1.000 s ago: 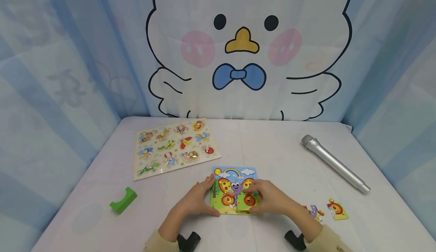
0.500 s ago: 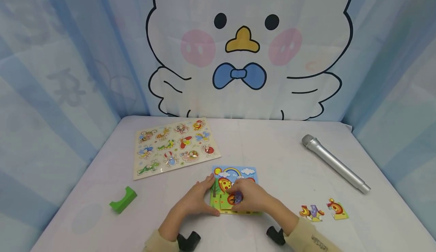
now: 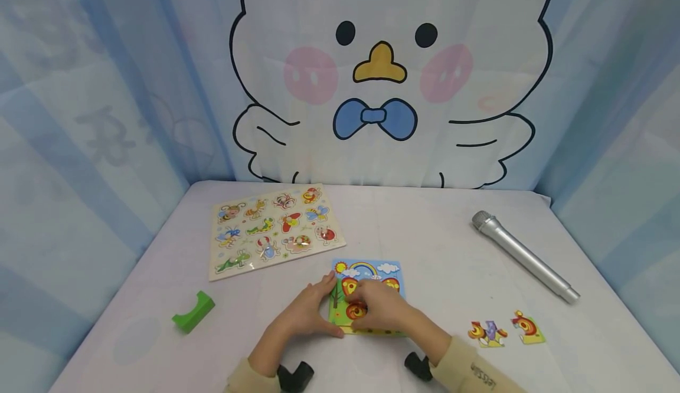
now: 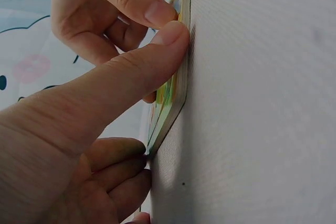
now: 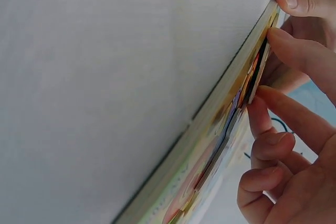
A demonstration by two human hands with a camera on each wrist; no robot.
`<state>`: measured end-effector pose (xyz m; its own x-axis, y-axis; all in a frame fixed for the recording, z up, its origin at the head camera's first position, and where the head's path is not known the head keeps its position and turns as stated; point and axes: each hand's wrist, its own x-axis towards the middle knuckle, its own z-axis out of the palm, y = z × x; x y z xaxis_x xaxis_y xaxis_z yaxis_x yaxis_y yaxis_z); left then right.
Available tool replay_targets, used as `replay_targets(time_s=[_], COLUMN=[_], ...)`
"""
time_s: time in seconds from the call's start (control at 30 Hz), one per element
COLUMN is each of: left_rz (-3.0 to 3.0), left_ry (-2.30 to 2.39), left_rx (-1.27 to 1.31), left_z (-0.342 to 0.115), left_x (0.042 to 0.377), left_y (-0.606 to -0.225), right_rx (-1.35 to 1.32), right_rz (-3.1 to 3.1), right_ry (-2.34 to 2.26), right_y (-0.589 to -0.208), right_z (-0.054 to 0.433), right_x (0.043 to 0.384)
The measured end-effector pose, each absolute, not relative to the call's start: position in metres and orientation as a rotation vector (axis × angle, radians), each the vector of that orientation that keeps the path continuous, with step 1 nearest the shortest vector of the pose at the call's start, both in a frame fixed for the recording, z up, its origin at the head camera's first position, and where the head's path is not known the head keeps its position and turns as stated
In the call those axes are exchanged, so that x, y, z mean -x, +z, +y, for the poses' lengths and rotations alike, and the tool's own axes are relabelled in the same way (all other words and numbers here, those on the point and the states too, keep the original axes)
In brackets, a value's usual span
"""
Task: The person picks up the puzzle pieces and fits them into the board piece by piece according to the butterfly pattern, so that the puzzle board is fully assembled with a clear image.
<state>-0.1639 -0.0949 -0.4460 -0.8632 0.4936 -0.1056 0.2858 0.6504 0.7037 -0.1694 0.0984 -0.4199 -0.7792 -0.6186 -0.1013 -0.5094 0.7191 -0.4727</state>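
Note:
A small square butterfly jigsaw puzzle board [image 3: 366,268] lies on the white table in the head view. My left hand [image 3: 304,311] grips its left side, thumb at the near edge and fingers at the left edge. In the left wrist view the left thumb [image 4: 126,80] presses against the board's edge. My right hand [image 3: 383,305] is over the board's lower middle, hiding much of the picture. In the right wrist view its thumb and finger pinch a thin puzzle piece [image 5: 259,69], lifted slightly at an angle from the board.
Two loose puzzle pieces, one with purple [image 3: 488,333] and one with a red swirl [image 3: 528,328], lie at the right. Beyond them is a silver microphone [image 3: 523,255]. An insect peg puzzle [image 3: 276,232] sits back left, a green arched block [image 3: 193,312] at the left.
My right hand has moved left from the board's lower right to its lower left area, pinching a piece there. The left hand has kept its grip on the board.

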Motion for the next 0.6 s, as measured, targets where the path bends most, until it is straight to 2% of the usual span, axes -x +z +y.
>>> replay_targets(time_s=[0.6], left_rz=[2.559], left_ry=[1.044], left_rx=[-0.605], left_z=[-0.0944], left_x=[0.1645], left_y=[-0.4441], right_rx=[0.725], right_rz=[2.738], right_ry=[-0.646], right_y=[-0.4222], right_z=[0.0898], right_x=[0.1687])
